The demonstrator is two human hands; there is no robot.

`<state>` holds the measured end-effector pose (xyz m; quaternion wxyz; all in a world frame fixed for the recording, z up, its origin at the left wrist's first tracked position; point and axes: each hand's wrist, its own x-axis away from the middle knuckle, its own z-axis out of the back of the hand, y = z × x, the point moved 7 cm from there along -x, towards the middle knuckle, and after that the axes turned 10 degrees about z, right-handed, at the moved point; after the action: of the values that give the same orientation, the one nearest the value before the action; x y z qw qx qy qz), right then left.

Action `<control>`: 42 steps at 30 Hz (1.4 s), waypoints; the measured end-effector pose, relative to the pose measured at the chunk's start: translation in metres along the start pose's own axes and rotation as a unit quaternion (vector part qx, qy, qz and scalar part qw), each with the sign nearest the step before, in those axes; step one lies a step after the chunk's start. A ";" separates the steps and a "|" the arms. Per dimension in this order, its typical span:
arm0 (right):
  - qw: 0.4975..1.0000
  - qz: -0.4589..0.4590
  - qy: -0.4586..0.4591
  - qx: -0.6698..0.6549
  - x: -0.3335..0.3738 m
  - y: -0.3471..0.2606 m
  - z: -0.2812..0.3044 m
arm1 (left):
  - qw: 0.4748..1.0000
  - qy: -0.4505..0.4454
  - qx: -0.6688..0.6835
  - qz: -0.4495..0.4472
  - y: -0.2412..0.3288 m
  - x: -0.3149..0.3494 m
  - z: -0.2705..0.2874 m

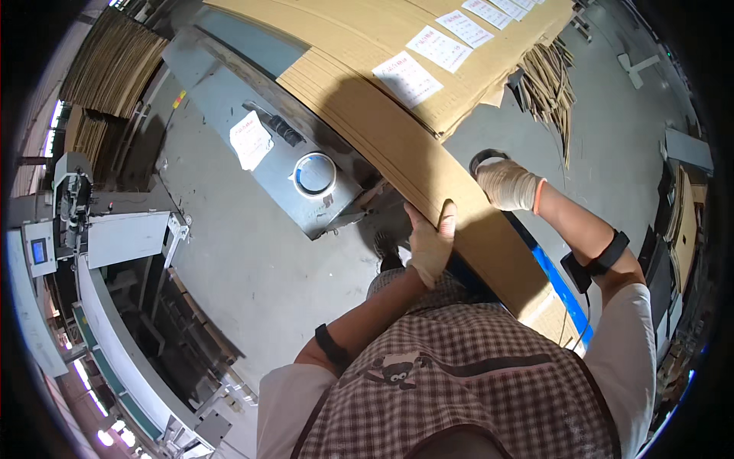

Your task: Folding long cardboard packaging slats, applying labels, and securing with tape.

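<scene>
A long stack of folded brown cardboard sheets (382,130) runs diagonally from the far table toward my body. My left hand (433,246), in a light glove, grips its left edge; the thumb lies on top and some fingers are hidden. Beyond the right edge, my right hand (508,184) wears a pale knitted glove and is closed on a dark rounded object (485,159). Only part of that object shows, so its exact kind is unclear. Blue strapping or a blue edge (562,279) shows beneath the cardboard near my right side.
Larger cardboard sheets (344,30) with white printed labels (407,79) lie at the far side. A grey metal table (267,164) at left bears a tape roll (314,176), a paper and a dark-handled tool. Cardboard scraps (547,88) hang at far right; a machine (126,237) stands left.
</scene>
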<state>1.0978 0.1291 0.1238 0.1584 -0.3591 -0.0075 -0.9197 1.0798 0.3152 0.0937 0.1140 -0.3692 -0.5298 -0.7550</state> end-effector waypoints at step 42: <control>0.805 0.190 0.348 -0.441 0.046 -0.054 0.101 | 0.955 -0.081 -0.039 -0.284 0.083 0.009 0.013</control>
<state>1.1170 0.1801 0.2346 0.1464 -0.0405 0.5231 -0.8386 1.1262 0.2941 0.1613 -0.1628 -0.2681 -0.5903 -0.7437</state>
